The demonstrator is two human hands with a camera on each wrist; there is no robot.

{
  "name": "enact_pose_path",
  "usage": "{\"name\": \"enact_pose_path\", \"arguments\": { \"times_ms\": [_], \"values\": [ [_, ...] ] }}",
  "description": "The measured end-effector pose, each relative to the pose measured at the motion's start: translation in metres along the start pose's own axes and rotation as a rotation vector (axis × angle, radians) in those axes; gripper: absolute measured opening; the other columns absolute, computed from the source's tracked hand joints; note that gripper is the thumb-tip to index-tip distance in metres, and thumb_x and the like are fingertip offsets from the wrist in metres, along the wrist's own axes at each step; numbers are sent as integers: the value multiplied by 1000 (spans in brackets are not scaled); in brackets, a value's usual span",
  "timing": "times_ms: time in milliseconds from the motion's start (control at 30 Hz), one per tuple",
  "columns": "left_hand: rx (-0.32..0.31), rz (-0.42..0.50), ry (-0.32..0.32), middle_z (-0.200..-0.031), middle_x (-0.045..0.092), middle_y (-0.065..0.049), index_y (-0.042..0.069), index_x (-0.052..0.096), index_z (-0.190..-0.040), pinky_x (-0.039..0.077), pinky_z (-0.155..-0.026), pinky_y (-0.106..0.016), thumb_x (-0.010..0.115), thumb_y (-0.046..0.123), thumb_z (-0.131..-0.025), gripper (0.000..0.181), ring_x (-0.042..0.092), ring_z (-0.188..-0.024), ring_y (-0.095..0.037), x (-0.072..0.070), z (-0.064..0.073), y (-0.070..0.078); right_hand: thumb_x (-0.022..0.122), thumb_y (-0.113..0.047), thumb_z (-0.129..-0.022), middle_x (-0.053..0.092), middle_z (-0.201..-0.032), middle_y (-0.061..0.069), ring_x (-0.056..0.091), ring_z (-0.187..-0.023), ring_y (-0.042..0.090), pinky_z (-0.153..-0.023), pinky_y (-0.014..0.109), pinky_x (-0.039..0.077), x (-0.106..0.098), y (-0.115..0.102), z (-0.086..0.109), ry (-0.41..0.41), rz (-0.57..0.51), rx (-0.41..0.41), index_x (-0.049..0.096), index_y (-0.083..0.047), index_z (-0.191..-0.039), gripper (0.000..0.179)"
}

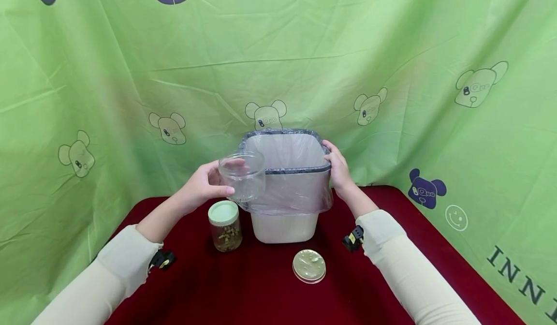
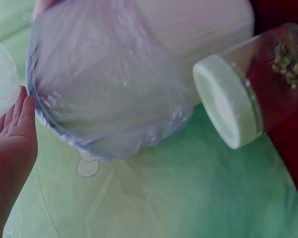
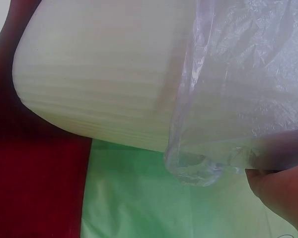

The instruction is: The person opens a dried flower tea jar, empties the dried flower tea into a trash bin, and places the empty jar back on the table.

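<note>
My left hand (image 1: pixel 205 184) grips a clear jar (image 1: pixel 249 182) by its side, with the thumb toward me and the fingers behind. The jar is see-through, has no lid on, and overlaps the left front of the trash bin (image 1: pixel 285 228) in the head view. A thin clear bag (image 1: pixel 300 192) lines the white bin and folds down over its dark rim. On the bin's right side, my right hand (image 1: pixel 339 168) holds the rim through the bag. In the right wrist view, only part of the right hand (image 3: pixel 285 193) shows beside the bag.
A lidded jar (image 1: pixel 226 235) with a pale green top and small brown bits inside stands left of the bin. In front lies a round gold lid (image 1: pixel 309 265) on the red tablecloth (image 1: pixel 261 296). A green patterned curtain (image 1: pixel 278 73) hangs close behind.
</note>
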State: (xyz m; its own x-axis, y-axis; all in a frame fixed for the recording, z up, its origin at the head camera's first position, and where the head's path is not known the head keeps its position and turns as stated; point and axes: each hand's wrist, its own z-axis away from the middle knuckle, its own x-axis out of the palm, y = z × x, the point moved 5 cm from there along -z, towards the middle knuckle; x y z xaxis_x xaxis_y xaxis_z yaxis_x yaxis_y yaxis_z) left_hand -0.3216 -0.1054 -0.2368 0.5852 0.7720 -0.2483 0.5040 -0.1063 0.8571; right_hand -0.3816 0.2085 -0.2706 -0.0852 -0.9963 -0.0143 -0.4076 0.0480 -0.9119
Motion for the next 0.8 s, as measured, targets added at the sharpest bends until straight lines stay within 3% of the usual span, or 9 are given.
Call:
{"name": "enact_pose_path", "arguments": {
  "times_ms": [367,567,800],
  "values": [
    [-22,-43,-59,-133,51,-29,-9,42,-138,50,-93,-34,75,3,-81,67,56,-120,-24,17,16,-21,30,-7,-89,26,-156,15,27,-139,27,-112,37,22,0,-2,1,3,20,-1,29,2,-149,61],
    [-50,-85,-37,-131,54,-27,-9,44,-136,46,-97,-31,75,5,-80,66,52,-123,-36,24,23,-35,31,-7,-90,26,-155,15,27,-138,26,-112,37,22,0,-2,1,3,28,0,30,1,-149,60],
    [-99,-148,-27,-129,58,-21,-6,46,-136,43,-101,-32,77,6,-79,66,53,-122,-34,33,29,-56,30,-7,-90,26,-156,14,26,-139,26,-113,37,22,0,-2,1,3,33,-3,30,2,-149,60]
  ]
}}
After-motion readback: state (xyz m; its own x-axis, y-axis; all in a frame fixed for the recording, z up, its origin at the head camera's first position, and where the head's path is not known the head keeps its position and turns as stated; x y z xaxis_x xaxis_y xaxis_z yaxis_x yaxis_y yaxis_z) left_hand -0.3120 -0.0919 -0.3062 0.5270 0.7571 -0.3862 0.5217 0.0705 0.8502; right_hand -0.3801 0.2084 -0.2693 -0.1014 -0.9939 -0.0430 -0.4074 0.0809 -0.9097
